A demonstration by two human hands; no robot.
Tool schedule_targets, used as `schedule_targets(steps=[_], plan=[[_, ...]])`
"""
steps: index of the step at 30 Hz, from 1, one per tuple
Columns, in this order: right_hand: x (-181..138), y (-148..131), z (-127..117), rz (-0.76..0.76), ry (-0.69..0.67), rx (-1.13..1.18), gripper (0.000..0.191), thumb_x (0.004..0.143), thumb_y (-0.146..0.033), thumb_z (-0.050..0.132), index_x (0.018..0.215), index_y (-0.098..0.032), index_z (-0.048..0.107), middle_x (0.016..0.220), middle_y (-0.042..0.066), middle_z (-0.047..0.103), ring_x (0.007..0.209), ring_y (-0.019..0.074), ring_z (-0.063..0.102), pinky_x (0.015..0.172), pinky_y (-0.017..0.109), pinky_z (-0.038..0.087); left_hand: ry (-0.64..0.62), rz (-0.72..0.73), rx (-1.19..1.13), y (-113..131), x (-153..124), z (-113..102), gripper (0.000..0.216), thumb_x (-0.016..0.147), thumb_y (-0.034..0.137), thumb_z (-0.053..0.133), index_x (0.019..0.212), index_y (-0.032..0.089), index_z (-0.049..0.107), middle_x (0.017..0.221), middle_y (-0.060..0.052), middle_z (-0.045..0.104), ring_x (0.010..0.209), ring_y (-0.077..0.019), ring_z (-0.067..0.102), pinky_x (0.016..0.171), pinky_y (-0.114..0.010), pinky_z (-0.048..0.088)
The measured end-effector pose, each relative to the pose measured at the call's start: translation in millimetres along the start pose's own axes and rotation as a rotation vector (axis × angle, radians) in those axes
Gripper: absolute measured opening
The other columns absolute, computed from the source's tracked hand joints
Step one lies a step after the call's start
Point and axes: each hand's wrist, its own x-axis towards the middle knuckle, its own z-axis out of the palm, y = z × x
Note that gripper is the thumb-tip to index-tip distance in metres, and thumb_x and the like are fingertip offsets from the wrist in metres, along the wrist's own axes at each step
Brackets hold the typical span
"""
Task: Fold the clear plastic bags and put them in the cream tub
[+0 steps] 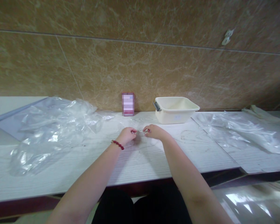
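Note:
My left hand (127, 133) and my right hand (155, 131) rest close together on the white table (140, 161). Both pinch the top edge of a small clear plastic bag (140, 140) that lies flat under them. Its outline is faint against the tabletop. A red bead bracelet (118, 144) circles my left wrist.
A heap of crumpled clear plastic bags (53, 127) lies at the left. More clear plastic sheets (238, 132) cover the right side. A cream plastic tub (175, 109) and a small pink box (128, 104) stand against the brown marble wall.

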Motion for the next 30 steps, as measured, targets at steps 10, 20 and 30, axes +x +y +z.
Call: schedule_targets(steps=[10,20,30], plan=[[4.0,2.8,6.5,-0.001,0.037,-0.027,0.027,0.069,-0.028,0.053,0.095,-0.025,0.061,0.078,0.003,0.060,0.069,0.0129,0.052,0.062,0.021,0.037,-0.002,0.017,0.060,-0.2,-0.9,-0.9,0.034,0.062,0.016,0.048,0.093,0.012,0.061,0.092,-0.007,0.063,0.082,-0.0169,0.057,0.075,-0.024,0.042],[5.1,3.5,8.6,-0.017,-0.035,-0.037,0.034,0.065,-0.034,0.058,0.098,-0.029,0.060,0.082,0.002,0.060,0.073,0.0149,0.053,0.066,0.022,0.038,-0.020,0.016,0.104,1.2,-1.1,-2.1,0.033,0.065,0.018,0.048,0.094,0.012,0.061,0.095,-0.007,0.063,0.085,-0.0166,0.057,0.077,-0.023,0.041],[2.8,7.3,5.6,-0.010,-0.074,-0.015,0.042,0.063,-0.034,0.060,0.105,-0.027,0.057,0.088,0.003,0.061,0.077,0.0159,0.054,0.068,0.023,0.039,-0.011,0.050,0.221,-5.5,0.8,-11.9,0.028,0.072,0.022,0.043,0.091,0.016,0.063,0.090,-0.005,0.064,0.080,-0.0151,0.058,0.072,-0.022,0.041]])
